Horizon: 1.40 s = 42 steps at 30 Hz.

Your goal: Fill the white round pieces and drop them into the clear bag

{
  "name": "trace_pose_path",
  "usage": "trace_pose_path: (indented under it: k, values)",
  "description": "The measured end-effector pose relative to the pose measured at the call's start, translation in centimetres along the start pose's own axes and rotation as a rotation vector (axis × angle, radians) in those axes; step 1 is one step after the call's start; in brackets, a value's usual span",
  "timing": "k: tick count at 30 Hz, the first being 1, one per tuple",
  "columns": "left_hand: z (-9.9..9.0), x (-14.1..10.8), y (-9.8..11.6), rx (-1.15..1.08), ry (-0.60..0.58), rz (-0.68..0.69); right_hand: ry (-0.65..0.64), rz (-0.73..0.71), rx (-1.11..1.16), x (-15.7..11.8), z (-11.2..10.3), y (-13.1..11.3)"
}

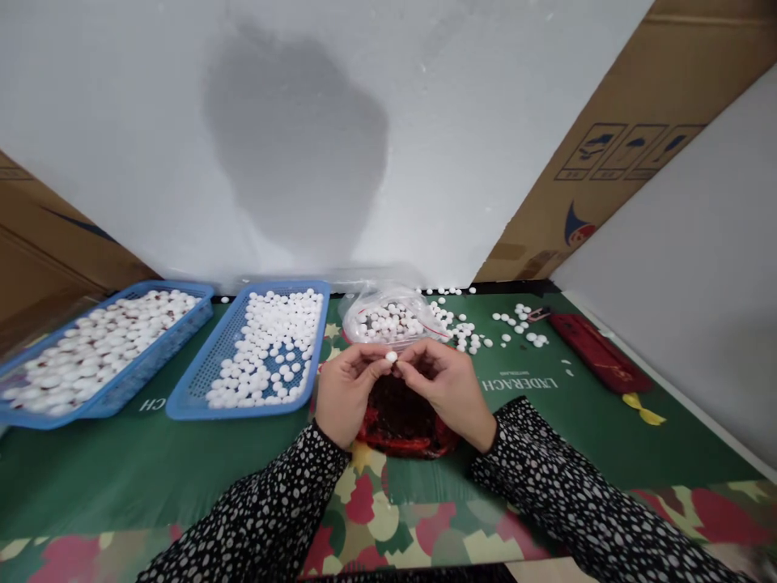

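Note:
A small white ball (392, 356) is pinched between the fingertips of my left hand (349, 390) and my right hand (449, 390), which meet in front of me. Both hands are closed. Whether my right fingers also pinch something dark beside the ball is too small to tell. Below them lies a red bag (401, 445) with dark contents, partly hidden by my hands. Just behind is a clear plastic bag (394, 316) of white balls. Loose white balls (464, 332) lie to its right on the green table cover.
A blue basket (324, 324) of white balls stands left of the hands. Farther left is another blue basket (200, 320), its balls showing reddish-brown spots. At the right lie a dark red case (598, 352) and a yellow piece (647, 411). A white wall (425, 162) rises behind.

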<state>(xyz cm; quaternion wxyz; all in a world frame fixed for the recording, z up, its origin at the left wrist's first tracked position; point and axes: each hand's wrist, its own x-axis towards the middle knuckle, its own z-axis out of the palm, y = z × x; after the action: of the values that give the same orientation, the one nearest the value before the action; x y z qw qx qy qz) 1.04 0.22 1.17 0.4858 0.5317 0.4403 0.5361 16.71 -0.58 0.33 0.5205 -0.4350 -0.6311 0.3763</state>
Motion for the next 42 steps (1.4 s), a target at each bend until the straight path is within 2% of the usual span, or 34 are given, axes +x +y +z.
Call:
trace_pose_path:
  k: [3,6,8,10,12,14,18,21,24,29,35,42]
  values:
    - [0.1,2.2,0.7,0.207,0.018,0.095,0.042,-0.017,0.015,0.2,-0.7,0.2]
    - [0.5,4.4,1.2,0.427,0.015,0.274,0.09,-0.042,-0.022,0.4,-1.3,0.8]
    - [0.8,5.0,1.4,0.537,-0.008,0.36,0.1,-0.063,-0.071,0.5,-1.4,1.1]
    - [0.9,4.7,1.6,0.561,-0.042,0.382,0.1,-0.079,-0.097,0.5,-1.4,1.2]
    - [0.7,3.9,1.7,0.451,-0.072,0.355,0.106,-0.08,-0.067,0.6,-1.3,1.1]
    - [0.4,2.9,1.5,0.22,-0.088,0.289,0.091,-0.052,0.015,0.7,-1.1,0.8]
    - [0.0,1.9,0.5,-0.239,-0.097,0.026,0.007,0.016,0.267,0.6,-0.9,-0.1]
    - [0.1,1.6,0.0,-0.388,-0.089,-0.134,-0.043,0.029,0.337,0.5,-0.8,-0.5]
    - [0.5,1.4,-0.3,-0.436,-0.045,-0.182,-0.049,-0.021,0.255,0.5,-0.8,-0.5]
    - [0.9,1.1,-0.4,-0.419,-0.019,-0.167,0.018,-0.166,0.079,0.5,-0.9,-0.4]
    - [1.0,1.1,-0.5,-0.381,-0.024,-0.122,0.037,-0.159,0.017,0.2,-0.8,-0.6]
    - [0.8,0.9,-0.8,-0.229,-0.018,-0.009,0.045,-0.134,0.008,-0.2,-0.5,-0.5]
